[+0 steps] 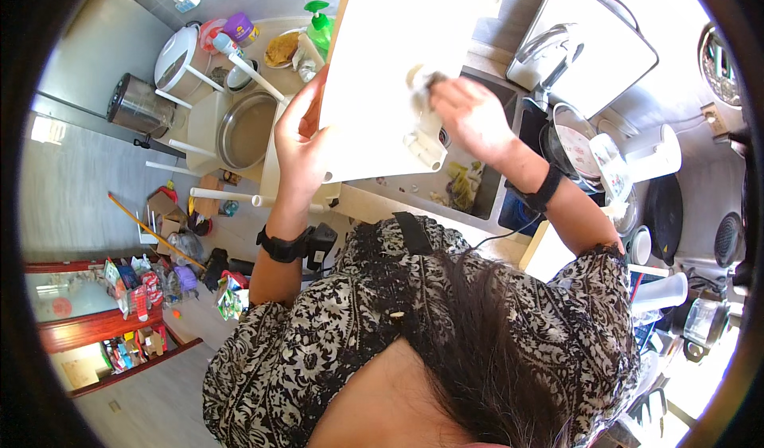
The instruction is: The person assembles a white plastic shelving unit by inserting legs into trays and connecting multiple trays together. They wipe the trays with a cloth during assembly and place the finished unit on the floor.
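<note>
A large white plastic shelf panel is held tilted above the sink, with short round sockets on its face. My left hand grips the panel's left edge, thumb on the near face and fingers partly hidden behind it. My right hand is closed on a small greyish scrubbing pad pressed against the panel; motion blurs it, so its exact kind is unclear. Yellow-green leaf scraps lie in the sink below.
At left, another shelf piece with white tube legs stands near a large steel pot. A green pump bottle sits behind the panel. A faucet rises beyond the sink, with stacked pots at right.
</note>
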Demonstrator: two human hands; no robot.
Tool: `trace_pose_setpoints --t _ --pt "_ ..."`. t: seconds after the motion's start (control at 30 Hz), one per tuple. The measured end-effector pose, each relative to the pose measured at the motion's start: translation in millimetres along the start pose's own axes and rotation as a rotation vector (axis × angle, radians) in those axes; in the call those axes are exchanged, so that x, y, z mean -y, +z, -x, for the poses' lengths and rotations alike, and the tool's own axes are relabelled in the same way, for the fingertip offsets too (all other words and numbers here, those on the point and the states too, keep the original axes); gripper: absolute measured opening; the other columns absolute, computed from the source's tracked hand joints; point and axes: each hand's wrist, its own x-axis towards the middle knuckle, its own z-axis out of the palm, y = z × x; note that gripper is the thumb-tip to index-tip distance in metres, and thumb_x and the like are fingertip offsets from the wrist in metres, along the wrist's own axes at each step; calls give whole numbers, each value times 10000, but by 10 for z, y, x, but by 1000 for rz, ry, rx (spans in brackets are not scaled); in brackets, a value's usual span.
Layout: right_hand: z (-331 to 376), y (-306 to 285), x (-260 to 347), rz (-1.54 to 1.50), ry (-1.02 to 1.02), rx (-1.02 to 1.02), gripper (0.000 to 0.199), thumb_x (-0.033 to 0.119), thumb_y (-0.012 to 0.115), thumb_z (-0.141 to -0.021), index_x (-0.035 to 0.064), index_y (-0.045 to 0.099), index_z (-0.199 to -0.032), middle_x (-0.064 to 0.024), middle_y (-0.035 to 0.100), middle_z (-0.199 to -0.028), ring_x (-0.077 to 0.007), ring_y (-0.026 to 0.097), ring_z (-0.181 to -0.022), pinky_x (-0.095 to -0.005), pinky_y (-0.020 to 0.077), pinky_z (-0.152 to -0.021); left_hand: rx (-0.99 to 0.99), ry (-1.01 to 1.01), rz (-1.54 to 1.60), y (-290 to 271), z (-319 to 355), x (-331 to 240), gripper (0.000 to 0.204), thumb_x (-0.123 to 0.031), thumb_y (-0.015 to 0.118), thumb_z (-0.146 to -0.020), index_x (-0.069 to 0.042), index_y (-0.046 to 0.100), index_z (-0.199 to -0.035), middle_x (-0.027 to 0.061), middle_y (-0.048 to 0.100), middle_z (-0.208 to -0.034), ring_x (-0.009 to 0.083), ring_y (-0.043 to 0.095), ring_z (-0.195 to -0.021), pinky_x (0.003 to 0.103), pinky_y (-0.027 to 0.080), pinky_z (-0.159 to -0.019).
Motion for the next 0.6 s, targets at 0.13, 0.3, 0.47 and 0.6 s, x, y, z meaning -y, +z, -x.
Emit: trace_pose_setpoints --t 0.13,0.3,0.47,0.6 --pt "92 62 122 -419 -170 179 79 80 617 -728 103 647 -797 1 630 -845 -190 600 -907 -304 510 -839 28 -2 -6 64 53 104 605 93 540 -793 56 452 -1391 154 548 -1367 202 548 -1231 321 430 -1037" --pt "3 -55 -37 -206 -221 198 90 118 631 -726 131 610 -812 6 588 -863 -189 582 -906 -314 489 -860 82 21 -136 64 11 74 591 108 545 -775 58 489 -1361 159 552 -1364 191 549 -1227 320 436 -1027" --pt "-137 -332 -560 276 35 -100 295 99 590 -753 32 633 -1038 -86 606 -1120 -206 520 -1138 -331 442 -947 132 -79 -121 -57 7 -65 588 111 549 -768 55 505 -1352 140 565 -1349 178 554 -1212 313 436 -1017" --pt "-86 -253 -409 328 115 -107 404 69 579 -775 1 619 -1171 -97 589 -1261 -227 508 -1201 -355 421 -1009 93 -54 -75 3 78 -53 621 125 536 -755 52 489 -1369 125 579 -1321 167 571 -1180 294 456 -983"
